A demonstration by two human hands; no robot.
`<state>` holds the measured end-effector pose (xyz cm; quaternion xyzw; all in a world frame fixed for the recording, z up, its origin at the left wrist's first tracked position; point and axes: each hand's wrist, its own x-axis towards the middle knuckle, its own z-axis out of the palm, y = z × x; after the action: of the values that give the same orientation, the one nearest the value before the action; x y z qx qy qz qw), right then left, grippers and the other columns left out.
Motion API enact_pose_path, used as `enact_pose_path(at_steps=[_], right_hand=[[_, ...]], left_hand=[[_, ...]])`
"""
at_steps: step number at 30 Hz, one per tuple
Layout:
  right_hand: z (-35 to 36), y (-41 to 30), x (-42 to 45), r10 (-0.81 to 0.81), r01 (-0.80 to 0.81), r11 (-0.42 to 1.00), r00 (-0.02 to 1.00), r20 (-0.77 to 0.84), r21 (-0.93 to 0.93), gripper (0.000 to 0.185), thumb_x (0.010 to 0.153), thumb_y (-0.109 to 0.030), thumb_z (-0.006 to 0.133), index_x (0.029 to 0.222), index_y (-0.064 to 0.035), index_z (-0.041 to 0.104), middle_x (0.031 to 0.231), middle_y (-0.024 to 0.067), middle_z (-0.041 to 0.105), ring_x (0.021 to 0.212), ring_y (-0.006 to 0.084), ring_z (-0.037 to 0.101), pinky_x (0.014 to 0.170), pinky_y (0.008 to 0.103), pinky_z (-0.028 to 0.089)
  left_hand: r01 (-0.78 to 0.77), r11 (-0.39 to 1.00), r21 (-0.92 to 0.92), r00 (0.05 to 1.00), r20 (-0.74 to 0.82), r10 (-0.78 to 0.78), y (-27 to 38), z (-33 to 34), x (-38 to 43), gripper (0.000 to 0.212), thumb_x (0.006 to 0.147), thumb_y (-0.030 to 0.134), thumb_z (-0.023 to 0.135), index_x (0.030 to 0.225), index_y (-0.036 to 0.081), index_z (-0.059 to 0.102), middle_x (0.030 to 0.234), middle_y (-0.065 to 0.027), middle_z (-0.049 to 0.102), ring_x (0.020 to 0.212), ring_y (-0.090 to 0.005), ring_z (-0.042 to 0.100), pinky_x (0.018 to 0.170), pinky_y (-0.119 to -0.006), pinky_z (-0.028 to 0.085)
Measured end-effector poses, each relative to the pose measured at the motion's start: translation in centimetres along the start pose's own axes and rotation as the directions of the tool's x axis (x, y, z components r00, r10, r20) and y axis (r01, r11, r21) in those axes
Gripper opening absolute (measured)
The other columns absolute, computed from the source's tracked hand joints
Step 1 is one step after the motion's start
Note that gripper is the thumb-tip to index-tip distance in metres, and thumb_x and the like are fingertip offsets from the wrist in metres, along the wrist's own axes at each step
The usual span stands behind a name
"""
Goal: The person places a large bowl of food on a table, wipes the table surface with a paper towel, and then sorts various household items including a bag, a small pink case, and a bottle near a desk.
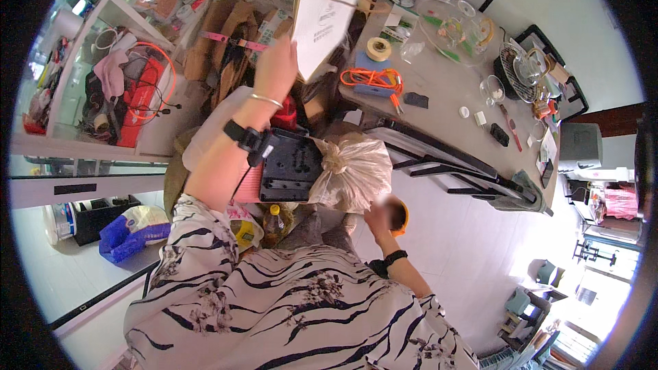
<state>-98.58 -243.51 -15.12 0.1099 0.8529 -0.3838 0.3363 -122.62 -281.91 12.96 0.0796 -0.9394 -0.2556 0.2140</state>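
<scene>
My left hand [277, 69] grips the lower left edge of a white paper carrier bag [326, 25] with brown handles and print on its face, held above piled cardboard. My right hand [378, 221] is low in front of me, beside a knotted, pale plastic bag [354, 172]. At its fingers is a round dark thing with an orange rim [404, 218]; part of it is blurred, and whether I hold it is unclear. Left of the knotted bag lies a black plastic tray or case [290, 164], above something pink and ribbed [248, 185].
A grey table [437, 92] on the right bears an orange cord [372, 79], a tape roll [379, 49], and glassware. Black metal brackets [447, 172] project below its edge. At left stands a cluttered white shelf unit [154, 149]. A capped bottle [274, 223] stands near my legs.
</scene>
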Motion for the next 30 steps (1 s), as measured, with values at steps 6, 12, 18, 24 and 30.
enact_pose_path(at_steps=[6,12,18,24,30], right_hand=[[2.9,1.9,-1.6,0.12,-0.106,0.848,0.993,0.006,0.519,0.051,0.092,-0.02,0.062,0.137,-0.0051,0.045,0.128,0.0143,0.054,0.102,0.0207,0.058,0.084,0.0318,0.048],[2.1,-1.6,-4.5,0.156,-0.134,0.816,0.988,0.009,0.563,0.037,0.088,-0.013,0.062,0.122,-0.0024,0.052,0.117,0.0059,0.052,0.101,0.0154,0.054,0.08,0.0305,0.051],[2.0,-0.3,-3.1,0.062,-0.092,0.835,0.995,0.074,0.542,0.033,0.091,-0.018,0.062,0.12,-0.0054,0.055,0.108,0.0036,0.057,0.097,0.0157,0.057,0.08,0.0304,0.051],[-0.4,-2.3,-2.2,-0.004,-0.029,0.94,0.995,0.096,0.339,0.032,0.095,-0.023,0.058,0.12,-0.0028,0.056,0.105,0.0046,0.061,0.09,0.0158,0.059,0.081,0.0291,0.051],[-0.7,-8.2,-2.1,-0.114,0.001,0.856,0.976,0.187,0.517,0.032,0.096,-0.022,0.058,0.119,-0.0001,0.057,0.101,0.0089,0.064,0.088,0.0158,0.062,0.078,0.0276,0.05]], left_hand=[[0.128,0.992,0.013,0.979,0.157,-0.129,-6.0,13.4,-3.9,0.013,0.089,0.007,0.053,0.094,-0.005,0.053,0.076,-0.0272,0.062,0.075,-0.0447,0.062,0.066,-0.052,0.05],[0.627,0.678,-0.383,0.755,0.512,-0.409,-6.7,20.3,-3.2,0.033,0.089,0.016,0.06,0.107,-0.012,0.055,0.079,-0.0239,0.068,0.066,-0.0331,0.069,0.061,-0.042,0.054],[0.781,0.528,-0.332,0.572,0.72,-0.393,-13.7,19.9,-1.3,0.041,0.089,0.018,0.062,0.119,-0.009,0.051,0.096,-0.0206,0.066,0.071,-0.0263,0.069,0.064,-0.035,0.055],[0.661,0.587,-0.468,0.629,0.772,-0.093,-10.3,9.0,-5.9,0.049,0.093,0.016,0.061,0.136,0.002,0.044,0.129,-0.0124,0.056,0.095,-0.0177,0.065,0.081,-0.028,0.053],[0.244,0.811,-0.532,0.965,0.048,-0.259,-14.6,-14.6,-17.0,0.032,0.092,0.016,0.062,0.12,0.001,0.058,0.11,-0.0061,0.064,0.09,-0.0147,0.063,0.083,-0.028,0.051]])
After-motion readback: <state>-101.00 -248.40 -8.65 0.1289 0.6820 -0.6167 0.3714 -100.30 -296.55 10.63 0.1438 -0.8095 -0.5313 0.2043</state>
